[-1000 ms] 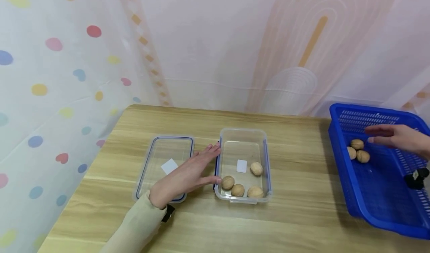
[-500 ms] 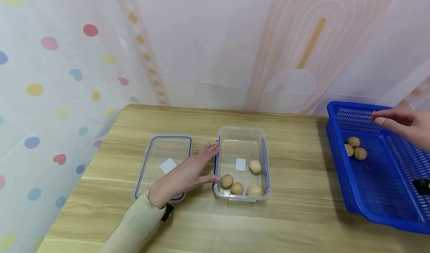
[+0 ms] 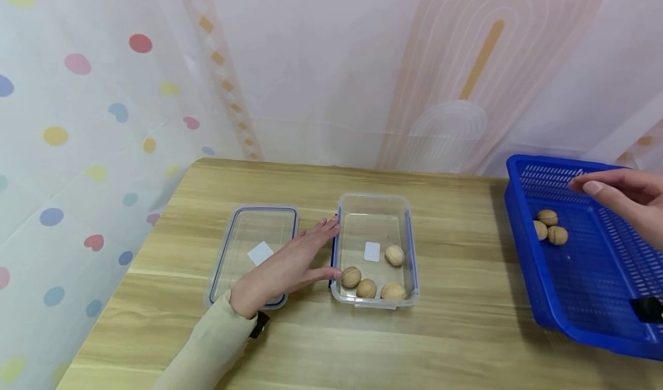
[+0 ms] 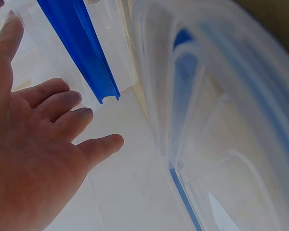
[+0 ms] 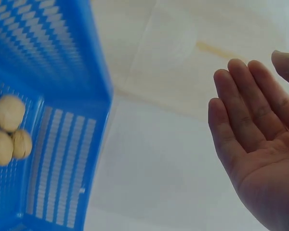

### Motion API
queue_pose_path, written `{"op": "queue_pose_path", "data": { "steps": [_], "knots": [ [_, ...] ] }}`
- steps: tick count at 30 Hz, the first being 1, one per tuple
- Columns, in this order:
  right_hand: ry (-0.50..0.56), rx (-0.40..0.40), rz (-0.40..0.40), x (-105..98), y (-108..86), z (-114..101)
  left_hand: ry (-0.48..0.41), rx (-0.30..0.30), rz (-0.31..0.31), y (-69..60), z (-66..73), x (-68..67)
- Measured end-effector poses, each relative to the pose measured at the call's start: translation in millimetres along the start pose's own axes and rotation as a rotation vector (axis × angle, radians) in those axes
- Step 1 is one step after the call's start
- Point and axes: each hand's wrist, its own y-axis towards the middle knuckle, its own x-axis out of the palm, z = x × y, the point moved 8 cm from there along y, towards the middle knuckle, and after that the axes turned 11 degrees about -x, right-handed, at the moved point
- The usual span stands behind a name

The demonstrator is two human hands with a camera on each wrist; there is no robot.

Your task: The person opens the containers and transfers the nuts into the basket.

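Observation:
My left hand [image 3: 290,263] rests with straight, spread fingers against the left side of a clear plastic box [image 3: 357,206]. In that box lie several walnuts [image 3: 395,255], most of them along its near end. At the right my right hand [image 3: 629,197] hovers over a blue plastic basket [image 3: 538,286], its fingers extended and nothing between them. Three walnuts [image 3: 557,235] sit together at the basket's left side, below and left of that hand. The right wrist view shows the palm bare and the fingers [image 5: 245,96] straight.
A clear lid [image 3: 238,240] with a blue seal and a white label lies left of the box, partly under my left forearm. The wooden table [image 3: 456,321] meets a patterned curtain [image 3: 321,91] at its back edge.
My right hand has lifted and shifted slightly right above the basket. The left hand stays against the box, and the walnuts keep their places.

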Motion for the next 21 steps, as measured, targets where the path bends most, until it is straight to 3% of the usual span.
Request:
{"op": "queue_pose_path", "data": {
  "steps": [4,21],
  "knots": [
    [0.04,-0.024,0.014,5,-2.8,-21,-0.002,0.004,0.004,0.0,-0.3,0.2],
    [0.073,-0.022,-0.023,28,-21.6,-59,0.001,0.007,0.004,1.0,-1.1,0.3]
  ]
}}
